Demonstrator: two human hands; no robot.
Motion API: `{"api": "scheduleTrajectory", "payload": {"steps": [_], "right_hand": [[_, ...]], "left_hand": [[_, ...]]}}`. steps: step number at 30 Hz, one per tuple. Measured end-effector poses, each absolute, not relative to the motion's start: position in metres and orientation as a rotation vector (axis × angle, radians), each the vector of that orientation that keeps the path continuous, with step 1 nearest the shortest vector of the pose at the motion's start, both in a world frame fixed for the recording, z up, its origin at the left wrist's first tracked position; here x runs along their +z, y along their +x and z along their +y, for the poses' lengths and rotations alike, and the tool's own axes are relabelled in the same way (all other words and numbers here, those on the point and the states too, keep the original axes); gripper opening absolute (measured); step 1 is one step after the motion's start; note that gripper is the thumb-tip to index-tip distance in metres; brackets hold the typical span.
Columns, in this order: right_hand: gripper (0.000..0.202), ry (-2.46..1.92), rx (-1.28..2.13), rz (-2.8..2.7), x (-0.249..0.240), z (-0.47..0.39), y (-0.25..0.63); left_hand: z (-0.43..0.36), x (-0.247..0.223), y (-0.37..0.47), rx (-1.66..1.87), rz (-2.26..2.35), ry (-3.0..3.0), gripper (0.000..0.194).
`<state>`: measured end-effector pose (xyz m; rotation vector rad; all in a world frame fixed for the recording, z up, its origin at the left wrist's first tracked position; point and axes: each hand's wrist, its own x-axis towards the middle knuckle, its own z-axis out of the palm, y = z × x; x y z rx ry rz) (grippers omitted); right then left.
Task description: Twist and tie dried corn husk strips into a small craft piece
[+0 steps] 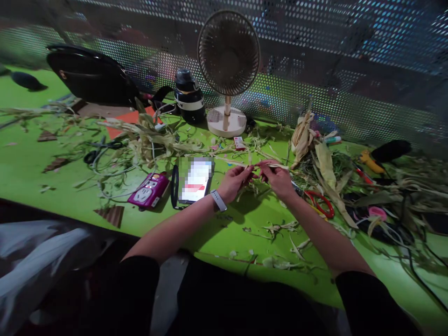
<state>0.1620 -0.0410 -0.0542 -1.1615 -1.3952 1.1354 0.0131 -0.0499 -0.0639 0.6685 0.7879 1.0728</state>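
Both hands meet above the middle of the green table (206,228), fingers pinched. A strip of dry corn husk (279,165) runs between them. My left hand (235,182), with a pale watch band at its wrist, is closed on one part of the strip. Fingers of my right hand (277,179) pinch the strip just beside it, its pale end sticking out to the right. The fingertips almost touch, and the exact grip is partly hidden. Just left of my left hand lies a lit phone (196,179). Red-handled scissors (320,204) rest right of my right forearm.
A round fan (227,119) and a dark bottle (190,100) stand at the back before a perforated metal screen. Left are a purple power socket (149,191), a black bag (91,77) and dark scissors (101,148). Husk piles (327,168) and a yellow glue gun (371,161) lie right.
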Motion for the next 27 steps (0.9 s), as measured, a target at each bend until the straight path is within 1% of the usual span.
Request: {"api": "scheduleTrajectory", "payload": {"steps": [6,9,11,13,16,19,23,27], "right_hand": [[0.043,-1.127,1.146,-1.099,-0.058,-0.031,0.166],[0.049,-1.192,1.244,-1.044,-0.058,-0.030,0.165],[0.047,-1.270,1.360,-1.093,-0.059,-0.033,0.163],[0.040,-1.314,1.452,-1.217,-0.062,-0.038,0.158],[0.029,-1.244,1.538,-1.344,-0.067,-0.047,0.150],[0.035,-1.149,1.665,-1.290,-0.069,-0.052,0.142],[0.045,-1.131,1.612,-1.340,-0.066,-0.053,0.142],[0.043,-1.108,1.660,-1.409,-0.063,-0.050,0.149]], "left_hand": [[-0.050,-0.062,0.013,1.068,0.806,0.768,0.037],[-0.046,-0.065,0.012,1.102,0.817,0.717,0.038],[-0.044,-0.066,0.011,1.172,0.810,0.702,0.038],[-0.043,-0.067,0.011,1.235,0.778,0.736,0.037],[-0.044,-0.066,0.011,1.242,0.746,0.795,0.035],[-0.047,-0.065,0.011,1.202,0.765,0.801,0.036],[-0.045,-0.064,0.009,1.207,0.789,0.853,0.035],[-0.038,-0.063,0.002,1.230,0.793,0.890,0.034]]}}
